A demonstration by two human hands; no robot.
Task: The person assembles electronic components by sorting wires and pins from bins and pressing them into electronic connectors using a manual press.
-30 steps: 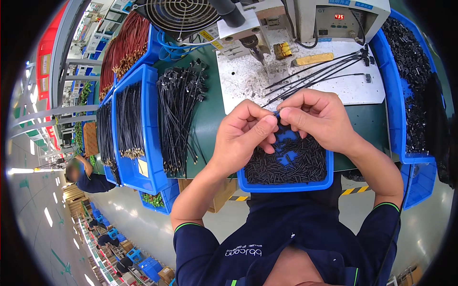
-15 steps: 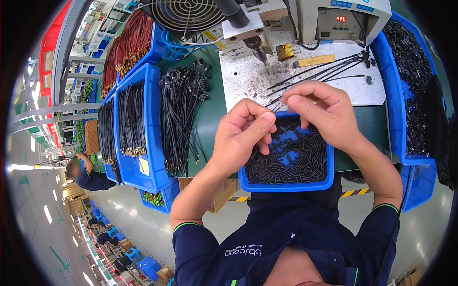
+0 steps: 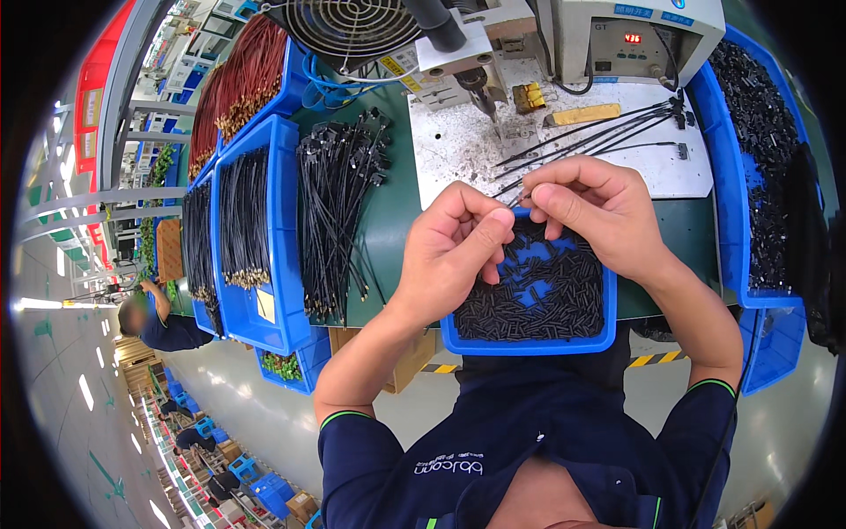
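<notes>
At the far left, can see red cables (image 3: 236, 84), then a blue bin (image 3: 284, 167) of black cables (image 3: 244, 212) laid side by side, maybe to stop tangles. Next, a loose pile (image 3: 339, 212) of the same kind on the green table (image 3: 401, 132), likely put close for easy reach. Then the left hand (image 3: 454, 242), thumb and finger pinched almost closed on a thin dark piece (image 3: 518, 197), too small to name. Just below, a blue tray (image 3: 529, 346) of small black tubes (image 3: 529, 323), perhaps set there to catch drops. Just beside, the right hand (image 3: 604, 212), also pinched almost closed, seemingly on the same piece, likely to hold it steady. Past the 2 hands, a few long cables (image 3: 654, 113) spread on a white plate (image 3: 441, 159). At the far right, a big blue bin (image 3: 730, 212) of little black parts (image 3: 758, 115)
</notes>
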